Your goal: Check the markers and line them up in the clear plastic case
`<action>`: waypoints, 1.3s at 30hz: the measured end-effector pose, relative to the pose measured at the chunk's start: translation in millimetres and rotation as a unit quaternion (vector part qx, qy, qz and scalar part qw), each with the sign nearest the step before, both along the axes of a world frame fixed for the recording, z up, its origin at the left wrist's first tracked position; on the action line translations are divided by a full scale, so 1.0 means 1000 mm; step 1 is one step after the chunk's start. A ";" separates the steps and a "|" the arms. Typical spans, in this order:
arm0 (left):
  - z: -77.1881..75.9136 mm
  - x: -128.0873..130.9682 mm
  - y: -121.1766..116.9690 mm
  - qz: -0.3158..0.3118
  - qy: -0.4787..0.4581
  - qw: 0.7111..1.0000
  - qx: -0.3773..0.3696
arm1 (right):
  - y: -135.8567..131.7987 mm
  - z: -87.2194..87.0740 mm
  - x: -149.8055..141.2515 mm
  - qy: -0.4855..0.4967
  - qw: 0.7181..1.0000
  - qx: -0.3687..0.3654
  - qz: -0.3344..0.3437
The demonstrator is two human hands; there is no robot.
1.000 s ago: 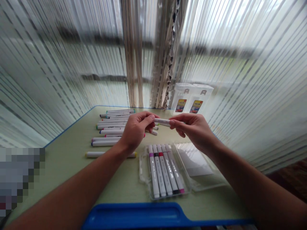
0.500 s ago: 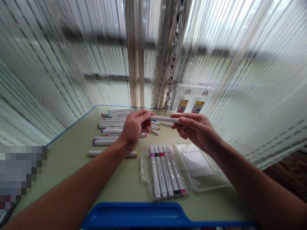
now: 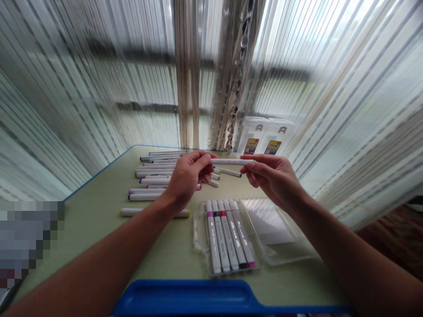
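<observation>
A white marker (image 3: 231, 162) lies level in the air above the table, held at both ends. My left hand (image 3: 191, 174) pinches its left end, and the fingers of my right hand (image 3: 269, 171) close on its right end. Below, an open clear plastic case (image 3: 201, 246) holds a row of white markers (image 3: 228, 237) with purple, black, red and pink bands or ends. Its lid (image 3: 287, 255) lies folded out to the right with a white card (image 3: 269, 226) in it. Several loose markers (image 3: 148, 180) are spread behind and beside my left hand, partly hidden by it.
Two clear cases (image 3: 264, 132) with yellow labels stand upright at the table's far edge, before a striped string curtain (image 3: 148, 79). A blue tray (image 3: 188, 297) forms the near edge of the green table (image 3: 99, 189). One yellow-ended marker (image 3: 130, 212) lies partly under my left forearm.
Both hands have shifted slightly to the right with the marker between them. The case and the loose markers stay in place.
</observation>
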State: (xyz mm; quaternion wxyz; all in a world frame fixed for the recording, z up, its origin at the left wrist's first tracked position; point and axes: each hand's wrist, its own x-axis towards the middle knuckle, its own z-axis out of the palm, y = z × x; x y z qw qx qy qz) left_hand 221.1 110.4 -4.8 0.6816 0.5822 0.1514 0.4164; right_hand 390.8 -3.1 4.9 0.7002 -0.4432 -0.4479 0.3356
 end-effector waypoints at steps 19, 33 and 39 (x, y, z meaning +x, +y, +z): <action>0.004 -0.005 -0.009 -0.031 0.025 0.994 0.098 | 0.006 0.005 0.012 0.185 0.978 -0.041 -0.082; 0.005 -0.005 -0.009 -0.042 0.015 0.991 0.124 | 0.005 0.005 0.013 0.200 0.975 -0.064 -0.078; 0.004 -0.005 -0.008 -0.036 0.021 0.990 0.133 | 0.005 0.005 0.013 0.199 0.974 -0.070 -0.081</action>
